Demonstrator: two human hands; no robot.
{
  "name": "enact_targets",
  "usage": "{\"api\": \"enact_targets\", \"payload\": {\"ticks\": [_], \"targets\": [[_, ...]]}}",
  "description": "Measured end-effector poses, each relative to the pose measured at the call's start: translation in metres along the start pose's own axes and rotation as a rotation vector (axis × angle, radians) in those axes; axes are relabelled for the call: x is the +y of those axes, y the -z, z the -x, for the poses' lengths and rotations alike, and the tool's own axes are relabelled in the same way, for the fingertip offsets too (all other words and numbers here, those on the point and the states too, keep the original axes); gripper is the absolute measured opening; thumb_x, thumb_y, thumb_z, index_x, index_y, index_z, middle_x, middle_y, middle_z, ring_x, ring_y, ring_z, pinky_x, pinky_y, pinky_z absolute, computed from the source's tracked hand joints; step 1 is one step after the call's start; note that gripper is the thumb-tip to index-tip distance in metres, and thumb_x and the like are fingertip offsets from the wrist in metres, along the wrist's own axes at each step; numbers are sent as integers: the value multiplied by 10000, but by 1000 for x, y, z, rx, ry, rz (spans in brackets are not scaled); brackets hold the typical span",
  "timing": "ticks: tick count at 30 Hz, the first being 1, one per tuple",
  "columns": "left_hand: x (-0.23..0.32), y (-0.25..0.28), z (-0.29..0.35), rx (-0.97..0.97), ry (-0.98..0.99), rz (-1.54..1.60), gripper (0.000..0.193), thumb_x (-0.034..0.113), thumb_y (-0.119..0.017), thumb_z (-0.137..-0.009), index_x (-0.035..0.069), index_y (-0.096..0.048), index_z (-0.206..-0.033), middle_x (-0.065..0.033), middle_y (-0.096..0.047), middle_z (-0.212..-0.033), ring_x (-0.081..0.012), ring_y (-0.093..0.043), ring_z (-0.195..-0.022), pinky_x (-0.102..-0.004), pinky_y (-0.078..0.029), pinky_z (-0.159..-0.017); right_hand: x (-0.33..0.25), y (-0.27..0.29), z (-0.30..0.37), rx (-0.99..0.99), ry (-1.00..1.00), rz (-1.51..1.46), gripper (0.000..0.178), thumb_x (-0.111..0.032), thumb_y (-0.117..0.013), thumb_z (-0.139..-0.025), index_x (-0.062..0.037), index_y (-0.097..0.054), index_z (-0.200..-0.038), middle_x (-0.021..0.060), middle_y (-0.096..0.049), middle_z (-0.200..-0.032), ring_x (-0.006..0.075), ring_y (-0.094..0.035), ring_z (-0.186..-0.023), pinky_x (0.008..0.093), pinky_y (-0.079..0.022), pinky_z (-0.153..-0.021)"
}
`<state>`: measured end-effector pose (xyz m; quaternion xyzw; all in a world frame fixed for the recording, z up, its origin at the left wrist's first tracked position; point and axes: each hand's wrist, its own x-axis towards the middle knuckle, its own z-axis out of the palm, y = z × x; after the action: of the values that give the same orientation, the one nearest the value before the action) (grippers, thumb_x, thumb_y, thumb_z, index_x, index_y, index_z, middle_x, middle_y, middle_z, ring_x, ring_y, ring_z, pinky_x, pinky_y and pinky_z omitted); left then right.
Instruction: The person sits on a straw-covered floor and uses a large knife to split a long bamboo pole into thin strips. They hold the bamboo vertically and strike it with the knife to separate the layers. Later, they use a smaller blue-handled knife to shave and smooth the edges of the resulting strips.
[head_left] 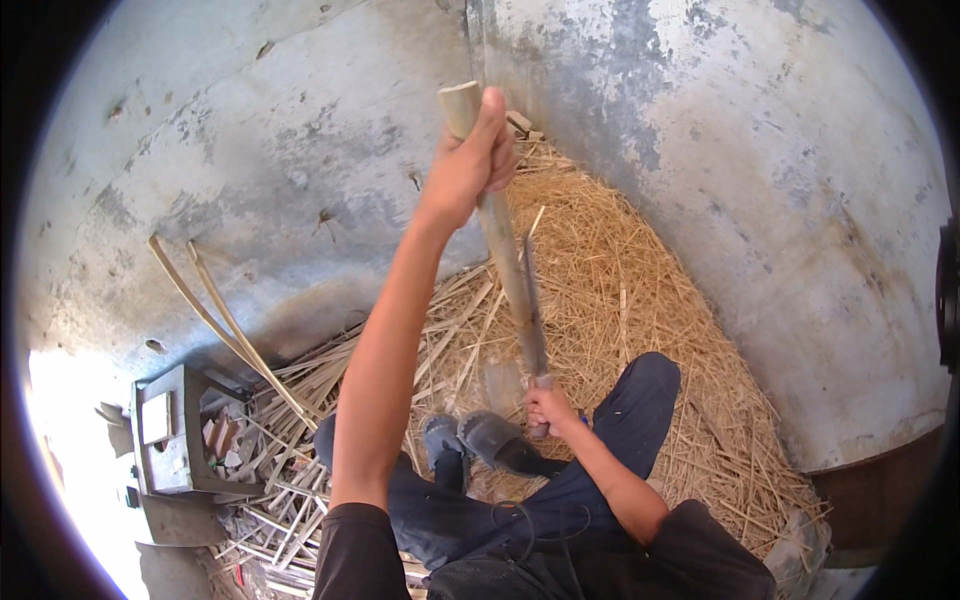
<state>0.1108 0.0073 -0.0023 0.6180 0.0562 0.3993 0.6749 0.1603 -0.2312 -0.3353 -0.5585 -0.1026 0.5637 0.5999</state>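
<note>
We log two flaking grey walls [780, 200] meeting in a corner beyond the left hand [472, 165]; their lower edges bound a wide bed of straw-coloured shavings [640, 270], narrowing toward that corner. Dark-trousered legs [640, 400] are bent over the bed, and the stretch from the raised knee to the right-hand wall leaves room, floored with shavings. Loose pale strips [300, 530] tangle at lower left. Near the left-hand wall we record a grey boxy frame [172, 450], open toward the strips; reddish and white scraps [222, 437] show at its opening, though we cannot tell whether they lie inside or behind. Two long bent strips [262, 371] rise just beside it. The pole [505, 255] slants between the hands above the shavings: the left grip is closed around its upper part, the cut end jutting past the fist. Along its right side runs a dark blade [532, 290], contact uncertain through blur; the right hand [550, 408] has its grip wrapped on the handle. Dark shoes [490, 440] sit below, left of that hand.
</note>
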Motion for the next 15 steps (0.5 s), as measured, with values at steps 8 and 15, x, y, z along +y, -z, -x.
{"api": "enact_targets", "payload": {"ticks": [8,15], "targets": [[7,26,6,64,4,38,589,560,-527,-1113,176,-373,-694,60,-307,-563,-75,-306,-475,-286,-273,-455,-39,-30,16,-103,-82,30,186,19,-616,-901,-111,-491,-945,-23,-439,-618,83,-390,-450,289,-312,-405],[6,3,19,-23,-13,43,522,526,-510,-1130,162,-400,-772,57,-309,-576,-73,-292,-476,-281,-252,-460,-6,-22,-19,-42,194,169,162,13,-624,-895,-89,-502,-866,-10,-456,-598,93,-427,-442,293,-308,-405]]}}
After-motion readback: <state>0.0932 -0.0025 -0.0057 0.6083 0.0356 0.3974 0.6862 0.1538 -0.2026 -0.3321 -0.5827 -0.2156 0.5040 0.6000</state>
